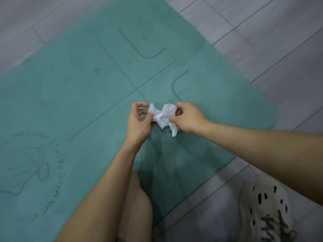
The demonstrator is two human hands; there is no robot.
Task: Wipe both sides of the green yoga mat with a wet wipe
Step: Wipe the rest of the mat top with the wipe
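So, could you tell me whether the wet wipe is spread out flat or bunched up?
Bunched up: the wet wipe is crumpled, pinched between left hand and right hand.

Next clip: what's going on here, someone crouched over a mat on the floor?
A person holds a crumpled white wet wipe above a green yoga mat spread on grey floor planks. The left hand and right hand pinch opposite sides, apparently pulling it open. The wipe is not touching the mat. A perforated foam shoe stands beside it.

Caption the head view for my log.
Left hand and right hand pinch a crumpled wipe over the mat on the floor.
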